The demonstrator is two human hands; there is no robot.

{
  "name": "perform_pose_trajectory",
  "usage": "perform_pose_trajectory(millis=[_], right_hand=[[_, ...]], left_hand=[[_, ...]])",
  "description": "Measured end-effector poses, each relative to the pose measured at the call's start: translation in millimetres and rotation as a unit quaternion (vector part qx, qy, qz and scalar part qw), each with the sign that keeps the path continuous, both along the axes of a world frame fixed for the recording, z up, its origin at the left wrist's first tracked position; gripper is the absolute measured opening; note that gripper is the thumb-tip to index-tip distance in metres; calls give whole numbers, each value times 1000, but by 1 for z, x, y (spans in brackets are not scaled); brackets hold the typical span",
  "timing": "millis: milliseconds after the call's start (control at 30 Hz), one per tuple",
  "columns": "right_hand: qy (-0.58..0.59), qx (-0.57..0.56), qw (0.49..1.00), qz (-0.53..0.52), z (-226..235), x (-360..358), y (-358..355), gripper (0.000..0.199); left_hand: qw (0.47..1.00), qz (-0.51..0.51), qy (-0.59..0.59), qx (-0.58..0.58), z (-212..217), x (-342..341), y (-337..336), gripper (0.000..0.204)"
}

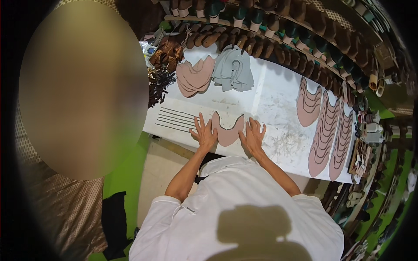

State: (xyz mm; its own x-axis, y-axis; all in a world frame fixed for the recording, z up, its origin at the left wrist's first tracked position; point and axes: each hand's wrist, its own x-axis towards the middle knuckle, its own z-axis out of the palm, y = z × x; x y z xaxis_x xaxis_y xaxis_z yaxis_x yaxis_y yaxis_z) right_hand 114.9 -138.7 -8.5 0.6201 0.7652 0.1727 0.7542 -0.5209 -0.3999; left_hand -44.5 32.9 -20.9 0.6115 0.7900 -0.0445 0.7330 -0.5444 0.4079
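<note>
The white tabletop (270, 104) carries everything I am working with, and it runs away from me toward racks of shoe lasts (278, 30) along the far wall — too many of those to count, in brown and dark green.

On my right, 3 long columns of pink cut pieces (324, 130) lie overlapped like tiles, each nested into the curve of the next, which I judge keeps them flat and easy to lift 1 at a time. How many pieces are in each column I cannot tell. At the far edge sit 2 fanned stacks: 1 pink stack (194, 76) and 1 grey stack (233, 68), sorted by colour and just beside each other.

To my left, about 5 thin dark strips (176, 119) lie parallel on the white surface.

Directly in front of me, at the near edge, lies 1 pink upper piece (227, 130) with its notch pointing away. My left hand (203, 132) and right hand (253, 135) rest flat on either side of it — fingers spread wide, palms down, gripping nothing, the fingertips at its 2 wings, as if pressing it smooth.
</note>
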Motion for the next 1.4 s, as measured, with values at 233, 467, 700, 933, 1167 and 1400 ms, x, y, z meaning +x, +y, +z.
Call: perform_pose_trajectory(millis=[233, 467, 700, 933, 1167, 1400], right_hand=[[63, 57, 996, -24, -12, 0, 6, 38], [107, 63, 989, -81, -9, 5, 18, 20], [169, 146, 969, -102, 22, -4, -1, 22], [158, 209, 951, -166, 59, -18, -56, 23], [163, 207, 931, -253, 74, -36, -137, 18], [156, 181, 912, -332, 66, -29, -212, 17]], left_hand=[[990, 100, -54, -87, 4, 6, 13, 20], [986, 75, -108, -100, 17, 1, 3, 20], [978, 56, -143, -142, 40, -19, -8, 25], [945, 4, -236, -225, 65, -23, -37, 21], [944, -73, -190, -259, 73, -13, -93, 18], [937, -152, -152, -274, 58, 20, -150, 17]])
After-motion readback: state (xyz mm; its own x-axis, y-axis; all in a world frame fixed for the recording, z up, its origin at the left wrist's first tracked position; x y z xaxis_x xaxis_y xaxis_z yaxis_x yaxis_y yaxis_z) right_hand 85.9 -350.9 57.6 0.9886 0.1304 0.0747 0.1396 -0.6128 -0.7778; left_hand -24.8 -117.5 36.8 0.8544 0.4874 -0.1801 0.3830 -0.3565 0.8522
